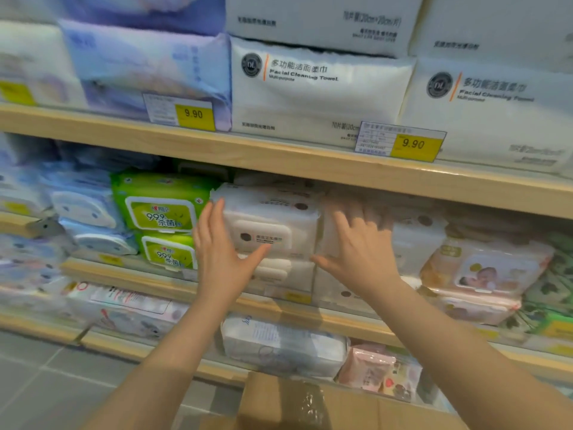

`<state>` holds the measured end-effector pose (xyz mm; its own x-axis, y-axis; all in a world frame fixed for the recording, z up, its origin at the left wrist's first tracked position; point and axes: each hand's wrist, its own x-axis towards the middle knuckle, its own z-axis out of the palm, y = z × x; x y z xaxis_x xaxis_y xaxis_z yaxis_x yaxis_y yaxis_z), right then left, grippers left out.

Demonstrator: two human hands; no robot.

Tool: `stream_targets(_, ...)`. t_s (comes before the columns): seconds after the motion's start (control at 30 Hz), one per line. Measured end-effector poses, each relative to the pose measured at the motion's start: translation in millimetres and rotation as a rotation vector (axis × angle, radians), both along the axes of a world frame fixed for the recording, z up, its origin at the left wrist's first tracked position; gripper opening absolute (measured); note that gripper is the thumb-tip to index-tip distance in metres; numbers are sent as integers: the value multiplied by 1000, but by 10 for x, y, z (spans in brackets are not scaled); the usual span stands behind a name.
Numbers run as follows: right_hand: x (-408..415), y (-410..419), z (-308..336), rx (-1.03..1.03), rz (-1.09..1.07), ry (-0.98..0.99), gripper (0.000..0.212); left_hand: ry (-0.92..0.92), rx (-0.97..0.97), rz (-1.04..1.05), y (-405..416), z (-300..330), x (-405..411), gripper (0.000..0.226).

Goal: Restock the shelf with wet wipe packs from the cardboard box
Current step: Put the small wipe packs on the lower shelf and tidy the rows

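Wooden shop shelving fills the view, and nearest the person, below both forearms, sits the cardboard box [313, 405] with its flap up (its contents are hidden from here). Beyond it the left hand [218, 252] is spread wide and flat against the left edge of the white wet wipe pack [273, 225], thumb under its front; the right hand [356, 246], blurred, is also splayed open, pressing the neighbouring white pack [415, 240] just past its fingertips. Neither hand grips anything. The top pack rests on another white pack [279, 274] on the middle shelf [310, 311]. A lopsided push could slide it off its stack, or shove it against the green packs [161, 209] left of the left hand and skew that row.
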<state>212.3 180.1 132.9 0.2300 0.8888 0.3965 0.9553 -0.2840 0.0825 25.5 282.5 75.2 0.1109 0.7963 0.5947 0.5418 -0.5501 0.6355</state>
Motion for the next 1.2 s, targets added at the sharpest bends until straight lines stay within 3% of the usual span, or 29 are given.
stream_targets(0.07, -167, 111, -47, 83, 90, -92, 81, -129, -205, -33, 58, -89, -113, 106)
stream_targets(0.17, -346, 333, -14, 44, 167, -86, 78, -203, -302, -132, 125, -106, -55, 106)
stream_targets(0.3, -271, 464, -54, 106, 123, -75, 59, -198, -244, -84, 249, -96, 17, 91)
stream_targets(0.4, -256, 515, -169, 169, 126, -77, 55, -196, -247, -98, 341, -180, -13, 94)
stream_targets(0.53, -296, 525, -179, 175, 106, -82, 58, -222, -229, -104, 316, -191, -16, 88)
stream_targets(0.7, -371, 425, -41, -25, 66, -26, 62, -223, -268, -162, 272, -102, -85, 75)
stream_targets(0.8, -359, 276, -68, 21, 125, -94, 74, -217, -317, -170, 183, -142, -133, 75)
stream_targets(0.9, -427, 123, -150, 135, 260, -175, 78, -165, -377, -134, 109, -266, -311, 82)
stream_targets(1.03, -636, 129, -299, 82, 408, -243, 79, 45, -333, -89, 57, -446, -698, 69)
stream_targets(1.2, -1135, 538, -279, 76, 534, -152, 80, 160, -253, -21, 286, -491, -1092, 71)
